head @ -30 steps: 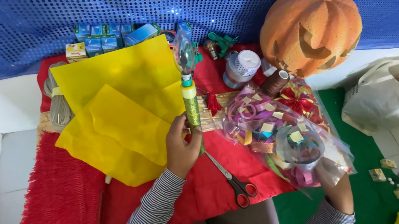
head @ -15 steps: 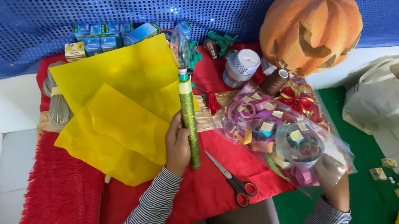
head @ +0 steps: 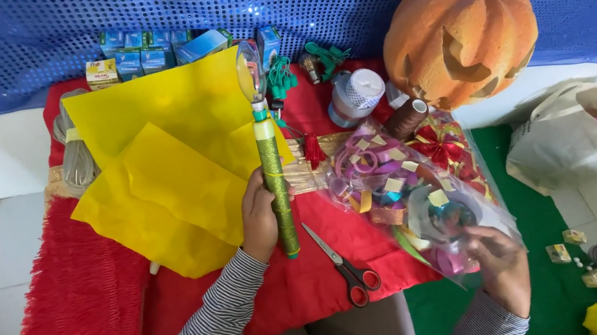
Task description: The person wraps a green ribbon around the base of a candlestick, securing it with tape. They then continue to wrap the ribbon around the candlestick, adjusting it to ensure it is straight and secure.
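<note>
Bare red cloth [head: 87,310] lies open lower left; scissors [head: 342,265] and ribbon bag [head: 409,191] seemingly crowd the right.

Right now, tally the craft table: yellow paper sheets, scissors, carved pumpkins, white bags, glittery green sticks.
Yellow crinkled paper sheets: 2
Red-handled metal scissors: 1
Orange carved pumpkin: 1
White paper bag: 1
Glittery green stick with a clear bulb top, held in the left hand: 1
Total: 6
</note>
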